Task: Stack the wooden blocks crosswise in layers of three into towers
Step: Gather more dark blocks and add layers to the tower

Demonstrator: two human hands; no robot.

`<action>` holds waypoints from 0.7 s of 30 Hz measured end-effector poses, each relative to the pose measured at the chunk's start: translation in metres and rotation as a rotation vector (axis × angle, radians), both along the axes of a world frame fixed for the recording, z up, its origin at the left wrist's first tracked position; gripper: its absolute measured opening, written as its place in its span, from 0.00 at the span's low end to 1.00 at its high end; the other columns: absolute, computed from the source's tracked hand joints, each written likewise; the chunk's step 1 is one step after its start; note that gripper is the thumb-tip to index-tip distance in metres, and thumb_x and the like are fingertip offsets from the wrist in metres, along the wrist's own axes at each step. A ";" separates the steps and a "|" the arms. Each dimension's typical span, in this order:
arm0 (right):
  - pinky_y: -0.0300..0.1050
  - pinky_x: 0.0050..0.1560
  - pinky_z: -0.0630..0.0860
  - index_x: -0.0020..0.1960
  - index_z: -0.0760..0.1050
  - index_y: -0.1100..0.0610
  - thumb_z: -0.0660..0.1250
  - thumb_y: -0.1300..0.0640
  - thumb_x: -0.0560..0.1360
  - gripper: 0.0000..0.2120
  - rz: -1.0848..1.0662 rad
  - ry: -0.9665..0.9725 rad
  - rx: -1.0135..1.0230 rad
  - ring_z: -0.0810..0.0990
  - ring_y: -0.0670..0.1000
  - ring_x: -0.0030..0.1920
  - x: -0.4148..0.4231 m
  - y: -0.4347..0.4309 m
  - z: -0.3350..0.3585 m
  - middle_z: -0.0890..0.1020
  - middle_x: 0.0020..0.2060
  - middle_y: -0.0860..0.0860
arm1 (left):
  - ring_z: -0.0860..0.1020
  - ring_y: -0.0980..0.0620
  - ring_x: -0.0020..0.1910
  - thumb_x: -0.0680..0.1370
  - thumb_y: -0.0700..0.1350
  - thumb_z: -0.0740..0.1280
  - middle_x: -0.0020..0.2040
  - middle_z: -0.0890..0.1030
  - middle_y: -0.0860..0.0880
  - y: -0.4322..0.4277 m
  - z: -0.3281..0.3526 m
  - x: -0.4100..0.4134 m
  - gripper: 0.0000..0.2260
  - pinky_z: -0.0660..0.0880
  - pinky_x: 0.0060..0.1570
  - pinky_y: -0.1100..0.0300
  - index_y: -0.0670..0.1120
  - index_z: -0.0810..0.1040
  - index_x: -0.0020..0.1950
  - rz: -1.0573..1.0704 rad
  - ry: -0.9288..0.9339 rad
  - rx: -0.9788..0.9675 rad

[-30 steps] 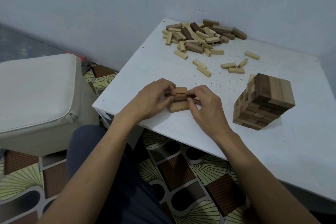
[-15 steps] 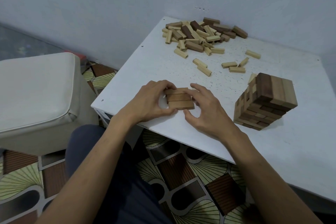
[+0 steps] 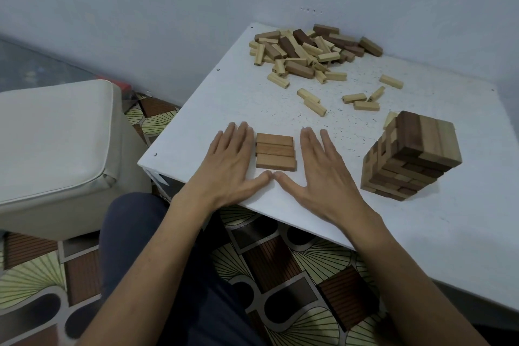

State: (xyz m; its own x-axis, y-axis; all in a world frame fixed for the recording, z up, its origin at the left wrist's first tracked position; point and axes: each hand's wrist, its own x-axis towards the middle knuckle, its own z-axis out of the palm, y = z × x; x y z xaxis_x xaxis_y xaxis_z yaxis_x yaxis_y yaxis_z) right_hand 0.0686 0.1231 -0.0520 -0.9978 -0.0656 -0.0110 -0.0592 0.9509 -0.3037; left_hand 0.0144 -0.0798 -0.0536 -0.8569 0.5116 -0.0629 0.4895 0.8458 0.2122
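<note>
Three brown wooden blocks point(image 3: 275, 151) lie side by side as one flat layer near the front edge of the white table point(image 3: 438, 233). My left hand point(image 3: 229, 160) lies flat on the table just left of this layer, fingers straight. My right hand point(image 3: 318, 166) lies flat just to its right. The two thumb tips meet in front of the layer. Neither hand holds a block. A finished tower point(image 3: 411, 154) of crosswise layers stands to the right. A pile of loose blocks point(image 3: 309, 52), light and dark, lies at the table's far side.
Several single light blocks point(image 3: 361, 101) are scattered between the pile and the tower. A white cushioned stool point(image 3: 53, 149) stands left of the table. A grey wall runs behind the table. Patterned floor and my dark-trousered knee are below.
Both hands let go of the three blocks, which now lie together as a tidy layer. The fingers straightened and the hands moved outward to lie flat on either side.
</note>
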 end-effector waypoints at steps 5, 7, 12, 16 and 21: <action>0.48 0.77 0.37 0.81 0.37 0.59 0.35 0.30 0.74 0.45 0.022 -0.040 0.122 0.34 0.55 0.79 0.001 -0.003 -0.003 0.40 0.81 0.54 | 0.36 0.46 0.80 0.71 0.66 0.31 0.81 0.39 0.43 0.005 0.000 0.006 0.44 0.34 0.76 0.52 0.41 0.38 0.81 -0.003 0.052 -0.096; 0.50 0.77 0.37 0.81 0.38 0.60 0.32 0.32 0.73 0.45 0.029 -0.053 0.146 0.34 0.56 0.79 0.000 -0.006 -0.003 0.40 0.80 0.55 | 0.36 0.46 0.80 0.71 0.65 0.30 0.81 0.39 0.43 0.006 -0.001 0.006 0.43 0.34 0.76 0.51 0.41 0.38 0.81 -0.002 0.054 -0.115; 0.51 0.78 0.36 0.80 0.37 0.60 0.32 0.33 0.75 0.43 0.002 -0.097 0.153 0.33 0.57 0.79 -0.001 -0.012 0.000 0.38 0.80 0.55 | 0.36 0.45 0.80 0.72 0.64 0.30 0.81 0.39 0.43 0.007 -0.002 0.004 0.43 0.35 0.77 0.49 0.41 0.39 0.81 -0.008 0.048 -0.108; 0.51 0.78 0.36 0.80 0.36 0.60 0.41 0.37 0.82 0.37 0.001 -0.127 0.164 0.31 0.57 0.78 0.000 -0.013 0.005 0.37 0.80 0.55 | 0.37 0.45 0.80 0.72 0.64 0.30 0.82 0.40 0.44 0.006 -0.002 0.003 0.42 0.36 0.77 0.48 0.41 0.39 0.81 -0.008 0.049 -0.117; 0.51 0.78 0.35 0.80 0.35 0.60 0.40 0.37 0.81 0.37 -0.002 -0.142 0.181 0.29 0.57 0.77 -0.001 -0.014 0.004 0.36 0.80 0.55 | 0.38 0.45 0.80 0.72 0.65 0.30 0.82 0.40 0.44 0.006 -0.002 0.003 0.43 0.37 0.77 0.48 0.41 0.39 0.81 -0.007 0.047 -0.119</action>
State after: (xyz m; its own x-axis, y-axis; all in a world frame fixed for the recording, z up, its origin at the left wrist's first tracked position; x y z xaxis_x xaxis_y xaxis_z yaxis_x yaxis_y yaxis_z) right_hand 0.0680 0.1093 -0.0475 -0.9854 -0.0480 -0.1631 -0.0261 0.9907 -0.1337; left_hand 0.0174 -0.0736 -0.0561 -0.8569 0.5088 -0.0830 0.5024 0.8602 0.0875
